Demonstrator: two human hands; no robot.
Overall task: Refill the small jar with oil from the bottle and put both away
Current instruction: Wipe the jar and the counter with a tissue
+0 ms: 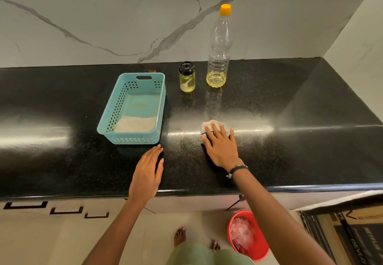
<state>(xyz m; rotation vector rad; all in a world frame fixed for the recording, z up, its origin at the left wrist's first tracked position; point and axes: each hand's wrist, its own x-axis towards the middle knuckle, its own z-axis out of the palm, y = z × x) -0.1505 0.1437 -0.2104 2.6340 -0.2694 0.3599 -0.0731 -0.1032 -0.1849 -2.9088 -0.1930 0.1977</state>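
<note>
A small glass jar (187, 78) with a black lid stands upright on the black counter (290, 119), nearly full of yellow oil. To its right stands a tall clear plastic bottle (219, 46) with an orange cap on, holding a little oil at the bottom. Nearer to me, my right hand (220, 145) lies flat with fingers spread on a white crumpled tissue (215, 125), pressing it on the counter. My left hand (147, 171) rests flat on the counter near the front edge, holding nothing.
A light blue plastic basket (132, 109) sits left of the jar, with a white cloth or paper on its floor. The marble wall rises behind. On the floor below, a red bucket (248, 235) holds crumpled wrappers, and a cardboard box (342, 235) lies at the right.
</note>
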